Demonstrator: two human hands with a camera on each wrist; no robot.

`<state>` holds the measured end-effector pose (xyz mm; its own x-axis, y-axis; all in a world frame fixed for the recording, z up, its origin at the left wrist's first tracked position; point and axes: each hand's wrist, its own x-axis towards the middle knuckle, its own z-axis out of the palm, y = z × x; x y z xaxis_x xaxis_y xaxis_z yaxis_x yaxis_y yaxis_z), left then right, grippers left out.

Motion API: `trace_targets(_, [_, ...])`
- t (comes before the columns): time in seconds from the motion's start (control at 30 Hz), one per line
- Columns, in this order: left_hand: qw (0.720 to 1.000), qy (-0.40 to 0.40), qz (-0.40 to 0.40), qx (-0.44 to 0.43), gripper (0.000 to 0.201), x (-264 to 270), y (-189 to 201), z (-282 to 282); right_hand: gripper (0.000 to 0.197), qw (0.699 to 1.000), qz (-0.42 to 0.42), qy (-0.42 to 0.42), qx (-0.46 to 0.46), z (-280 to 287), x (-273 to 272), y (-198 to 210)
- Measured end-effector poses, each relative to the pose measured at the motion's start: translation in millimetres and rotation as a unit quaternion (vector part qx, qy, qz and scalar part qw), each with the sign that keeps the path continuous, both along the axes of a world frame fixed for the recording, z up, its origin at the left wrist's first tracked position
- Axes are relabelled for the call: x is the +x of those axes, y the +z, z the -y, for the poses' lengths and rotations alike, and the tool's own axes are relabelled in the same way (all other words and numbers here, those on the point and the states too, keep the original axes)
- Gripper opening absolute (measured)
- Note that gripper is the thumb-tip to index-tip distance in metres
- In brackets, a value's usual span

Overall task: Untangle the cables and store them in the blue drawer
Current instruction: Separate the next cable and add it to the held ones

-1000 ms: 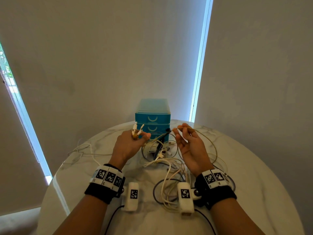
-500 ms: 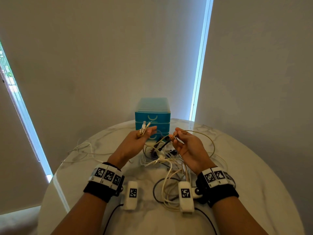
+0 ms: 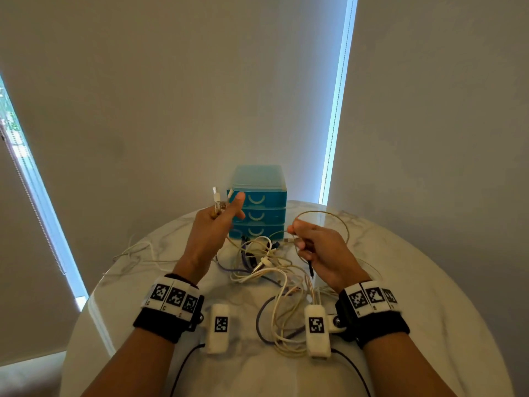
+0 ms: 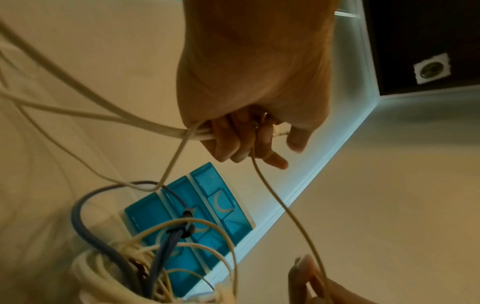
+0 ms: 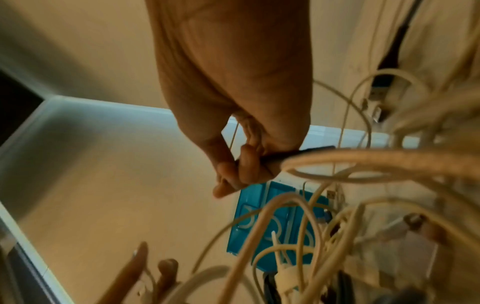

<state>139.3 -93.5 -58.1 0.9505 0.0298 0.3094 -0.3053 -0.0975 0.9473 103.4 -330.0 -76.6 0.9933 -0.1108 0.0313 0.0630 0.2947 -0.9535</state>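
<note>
A tangle of white, beige and purple cables (image 3: 264,263) lies on the marble table (image 3: 429,282) in front of the blue three-drawer unit (image 3: 259,202), whose drawers are closed. My left hand (image 3: 226,209) is raised before the unit and grips several white cable ends (image 4: 161,127), with a USB plug (image 3: 215,194) sticking up. My right hand (image 3: 294,239) pinches a thin beige cable (image 3: 325,212) that loops above it. A black plug (image 3: 310,269) hangs below that hand's curled fingers. In the left wrist view the beige cable (image 4: 280,205) runs between both hands.
More loose white cable (image 3: 134,253) trails over the table's left side. Cable loops (image 3: 283,322) lie between my wrists near the front edge. The walls stand close behind the drawer unit, with a bright window strip (image 3: 337,96) to its right.
My left hand has lifted up and to the left with its cable ends. The beige cable now stretches wider between the hands. The right hand has stayed about where it was.
</note>
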Motion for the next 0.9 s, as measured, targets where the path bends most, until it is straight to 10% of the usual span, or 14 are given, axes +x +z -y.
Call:
trace_targets(0.27, [0.97,-0.012,0.013,-0.244,0.018,9.4,5.0,-12.5,0.022,0.984,0.094,-0.029,-0.147,6.3,-16.0,21.1])
trace_targets(0.47, [0.992,-0.024,0.031,-0.117,0.037,-3.1,5.2,-9.1,0.024,0.932,0.214,-0.114,-0.269,-1.1,-25.9,37.7])
trace_targets(0.67, [0.998,-0.051,0.024,-0.03,0.038,-18.4,16.3,2.3,0.027,0.893,0.243,-0.015,-0.378,-27.6,-23.5,46.9])
trace_targets(0.9, [0.98,-0.026,0.04,-0.194,0.052,-8.4,11.7,-8.9,0.016,0.854,0.259,-0.303,-0.333,-49.1,-29.2,54.7])
